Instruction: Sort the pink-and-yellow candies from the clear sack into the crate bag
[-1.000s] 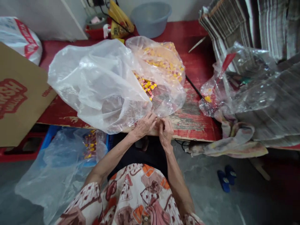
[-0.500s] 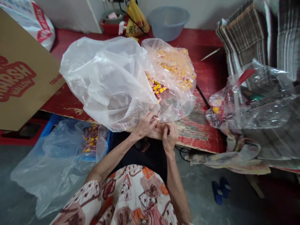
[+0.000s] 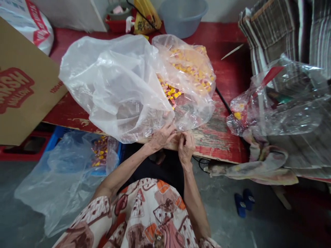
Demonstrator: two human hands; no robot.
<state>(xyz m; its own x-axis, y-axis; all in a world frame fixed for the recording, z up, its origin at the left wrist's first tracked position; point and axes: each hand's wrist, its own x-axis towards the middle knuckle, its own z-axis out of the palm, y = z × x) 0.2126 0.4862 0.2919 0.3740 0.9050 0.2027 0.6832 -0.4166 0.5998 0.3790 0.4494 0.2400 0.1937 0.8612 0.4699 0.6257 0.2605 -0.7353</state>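
Note:
My left hand [image 3: 161,138] rests at the front edge of the worn red table, against the lower corner of a large milky plastic bag [image 3: 111,75]. Its fingers are stretched out to the right, slightly apart, and I see nothing held in them. Close beside it, my right hand [image 3: 186,146] has its fingers curled in at the table edge; whatever they hold, if anything, is hidden. Beyond the hands, small yellow-and-red wrapped pieces [image 3: 170,92] lie loose at the mouth of a clear bag [image 3: 191,69] full of the same pieces.
A cardboard box [image 3: 23,79] stands at the left. Below it, a blue crate [image 3: 53,141] holds a bag of similar pieces. A grey basin [image 3: 183,17] sits at the back. Striped cloth [image 3: 271,38] and a crumpled clear bag [image 3: 292,113] are at the right.
My left hand's fingers have straightened from a bent grasp and lie flatter toward the right. My right hand stays curled in nearly the same place. The whole view has shifted slightly.

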